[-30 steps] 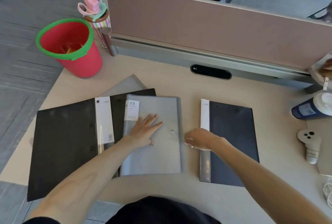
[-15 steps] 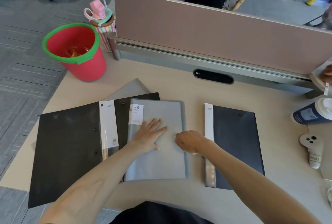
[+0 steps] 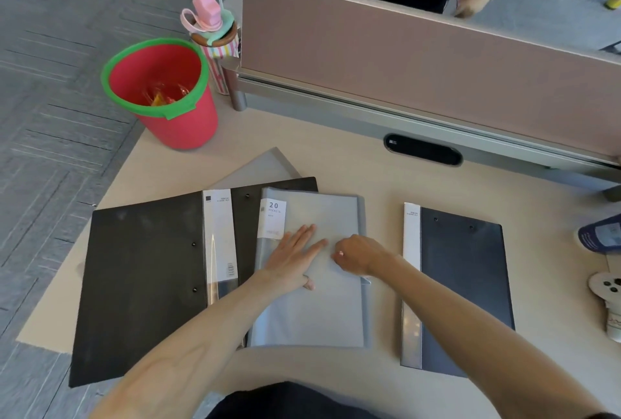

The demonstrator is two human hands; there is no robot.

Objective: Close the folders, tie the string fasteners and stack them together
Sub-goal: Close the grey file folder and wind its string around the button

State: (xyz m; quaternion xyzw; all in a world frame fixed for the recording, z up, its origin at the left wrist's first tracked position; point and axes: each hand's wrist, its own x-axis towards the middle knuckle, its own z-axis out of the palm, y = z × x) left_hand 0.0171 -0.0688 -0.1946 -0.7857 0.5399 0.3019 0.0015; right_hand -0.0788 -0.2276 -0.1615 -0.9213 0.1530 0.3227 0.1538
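A translucent grey folder (image 3: 312, 314) marked "20 pockets" lies closed in the middle of the desk. My left hand (image 3: 292, 259) rests flat on its cover, fingers spread. My right hand (image 3: 358, 255) sits curled on the cover near its right edge, over the spot where the fastener button is; whether it pinches the string is hidden. An open black folder (image 3: 144, 280) lies to the left, partly under the grey one. A closed dark folder (image 3: 463, 287) lies to the right. Another grey folder (image 3: 258, 168) peeks out behind the black one.
A red bucket with a green rim (image 3: 158, 92) stands at the desk's back left, a striped bottle (image 3: 215, 38) behind it. A pink partition (image 3: 420, 59) runs along the back, a person behind it. A blue cup (image 3: 601, 237) and a white controller (image 3: 610, 301) lie at the right edge.
My right hand moved left from the dark folder's edge onto the grey folder and now covers its fastener button. My left hand stayed flat on the cover.
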